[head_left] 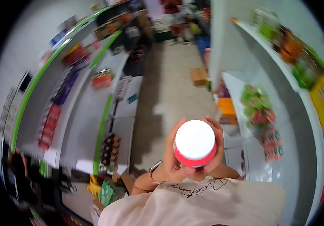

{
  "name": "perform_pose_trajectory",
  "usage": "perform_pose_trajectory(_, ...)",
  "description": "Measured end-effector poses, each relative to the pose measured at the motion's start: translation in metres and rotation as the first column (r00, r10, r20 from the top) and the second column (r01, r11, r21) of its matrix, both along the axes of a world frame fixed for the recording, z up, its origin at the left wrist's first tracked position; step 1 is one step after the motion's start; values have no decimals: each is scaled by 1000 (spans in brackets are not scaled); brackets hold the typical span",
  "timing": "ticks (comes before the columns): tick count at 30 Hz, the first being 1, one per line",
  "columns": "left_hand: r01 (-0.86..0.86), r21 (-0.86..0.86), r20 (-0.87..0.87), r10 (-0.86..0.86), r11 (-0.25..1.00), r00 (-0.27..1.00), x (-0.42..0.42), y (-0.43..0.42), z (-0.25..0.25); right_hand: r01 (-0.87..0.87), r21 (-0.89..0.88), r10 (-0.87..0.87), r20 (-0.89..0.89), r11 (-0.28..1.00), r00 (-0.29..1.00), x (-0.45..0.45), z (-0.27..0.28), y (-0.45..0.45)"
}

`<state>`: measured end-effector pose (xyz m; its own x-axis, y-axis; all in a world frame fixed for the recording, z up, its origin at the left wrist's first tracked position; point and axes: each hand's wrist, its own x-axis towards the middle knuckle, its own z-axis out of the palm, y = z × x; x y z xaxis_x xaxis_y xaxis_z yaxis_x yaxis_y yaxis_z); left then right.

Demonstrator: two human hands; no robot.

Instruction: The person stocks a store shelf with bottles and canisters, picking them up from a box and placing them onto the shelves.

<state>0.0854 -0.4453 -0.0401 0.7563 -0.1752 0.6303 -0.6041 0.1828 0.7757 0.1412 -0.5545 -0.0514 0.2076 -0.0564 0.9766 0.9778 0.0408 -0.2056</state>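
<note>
A red jar (pixel 196 162) with a broad white lid (pixel 195 139) is held upright in front of my chest. My left hand (pixel 172 154) wraps round its left side, and my right hand (pixel 217 150) closes round the right side. Both thumbs come together at the near side of the jar, below the lid. A watch (pixel 155 165) sits on my left wrist. The jar's label is mostly hidden by my fingers and the lid.
Shelves (pixel 82 124) with green edges hold rows of packets on the left. On the right, white shelves (pixel 252 143) carry green and red packs (pixel 258 105) and several jars. A cardboard box (pixel 198 77) lies on the aisle floor (pixel 169 94). A person (pixel 175 19) stands at the far end.
</note>
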Motion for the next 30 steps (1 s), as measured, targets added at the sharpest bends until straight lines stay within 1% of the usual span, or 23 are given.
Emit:
perform_pose_trajectory(1,-109,-33,-6,109,994,994,-8,21,-6,-79,-3,79,9,997,997,-5,-9,23)
perform_pose_trajectory(3,-291,21,61,290,956,955,-27,60,-16,-365,-70,339,-242,928,909,-18,-27,61)
perform_pose_trajectory(4,-355,20,5,355,935,935,-41,74,-22,-470,-94,428,-287,878,857,-24,-32,78)
perform_pose_trajectory(6,-464,18,-59,464,886,884,-67,99,-32,-569,-111,528,-263,815,807,-31,-38,116)
perform_pose_trajectory(8,-597,-69,-215,572,799,791,-88,114,-40,-648,-121,610,-248,752,753,-41,-39,145)
perform_pose_trajectory(10,-667,-75,-209,642,742,738,-99,125,-46,-769,-116,667,-427,629,611,-49,-36,161)
perform_pose_trajectory(11,-704,-85,-201,679,706,706,-103,129,-47,-788,-110,688,-426,605,588,-49,-36,168)
perform_pose_trajectory(12,-731,-90,-279,687,677,671,-106,134,-44,-830,-144,710,-453,538,539,-45,-38,177)
perform_pose_trajectory(13,-763,-115,-285,715,636,639,-107,138,-45,-866,-178,727,-481,467,491,-41,-41,187)
perform_pose_trajectory(14,-806,-109,-292,756,582,585,-109,142,-53,-898,-158,767,-472,411,435,-40,-47,199)
perform_pose_trajectory(15,-844,-108,-297,793,525,531,-107,147,-61,-911,-152,756,-515,383,404,-40,-51,208)
perform_pose_trajectory(16,-854,-107,-280,809,508,517,-103,155,-62,-929,-128,759,-543,348,359,-40,-60,217)
perform_pose_trajectory(17,-875,-138,-329,812,463,482,-98,162,-64,-944,-104,760,-570,312,314,-36,-70,229)
perform_pose_trajectory(18,-897,-174,-402,802,407,442,-93,161,-66,-952,-110,762,-576,286,295,-31,-76,235)
perform_pose_trajectory(19,-907,-180,-408,810,382,422,-87,163,-66,-954,-112,809,-508,280,297,-26,-82,242)
perform_pose_trajectory(20,-937,-91,-397,851,337,344,-80,169,-63,-955,-112,850,-437,274,295,-20,-85,247)
perform_pose_trajectory(21,-958,5,-386,884,288,264,-76,174,-60,-962,-112,851,-449,248,272,-15,-85,252)
perform_pose_trajectory(22,-969,29,-377,901,244,216,-72,177,-61,-971,-106,858,-454,215,240,-10,-84,255)
perform_pose_trajectory(23,-975,28,-388,901,222,194,-64,182,-58,-978,-99,864,-459,182,208,-2,-81,260)
perform_pose_trajectory(25,-977,57,-302,937,205,179,-27,211,-42,-986,-105,870,-465,129,164,35,-70,295)
perform_pose_trajectory(27,-985,63,-348,928,162,130,-4,210,-35,-991,-109,874,-470,76,119,62,-71,306)
perform_pose_trajectory(29,-991,79,-346,935,111,77,-17,168,-57,-996,-89,942,-333,4,34,51,-98,276)
perform_pose_trajectory(30,-988,127,-345,938,88,40,-22,154,-69,-996,-89,949,-314,-23,7,48,-106,265)
